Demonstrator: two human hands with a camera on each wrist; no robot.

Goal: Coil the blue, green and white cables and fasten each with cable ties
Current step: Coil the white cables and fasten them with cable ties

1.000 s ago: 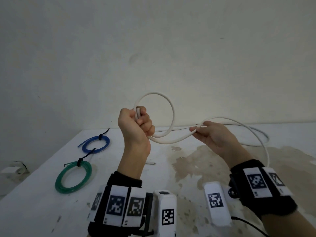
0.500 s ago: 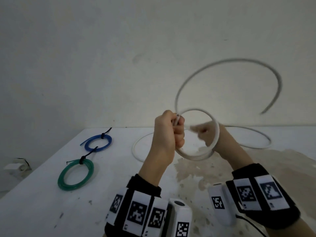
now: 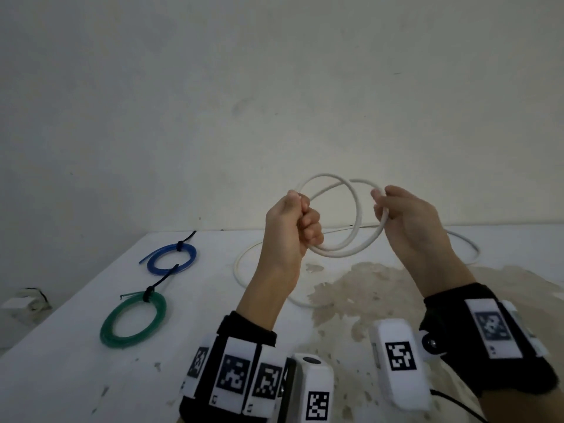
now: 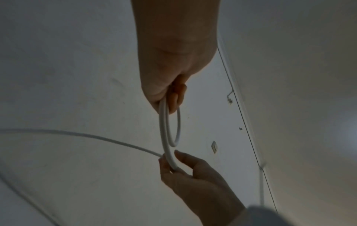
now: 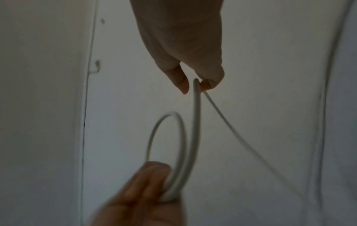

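I hold the white cable (image 3: 357,209) in the air above the table. My left hand (image 3: 294,221) is a fist gripping its coiled loops (image 4: 164,126). My right hand (image 3: 396,215) pinches the outer loop (image 5: 196,107) on the right side, fingers curled round it. The rest of the white cable trails down onto the table (image 3: 241,270) and off to the right. A blue coil (image 3: 171,259) and a green coil (image 3: 132,320), each bound with a black cable tie (image 3: 148,296), lie on the table's left part.
The white table (image 3: 76,377) has a large brownish stain (image 3: 351,288) under my hands. A plain wall stands behind it. A small white object (image 3: 24,303) sits off the table's left edge.
The free end of the cable swung up through the air and came down as a further loop. My hands came close together, then moved apart, and my right hand now holds the new loop.
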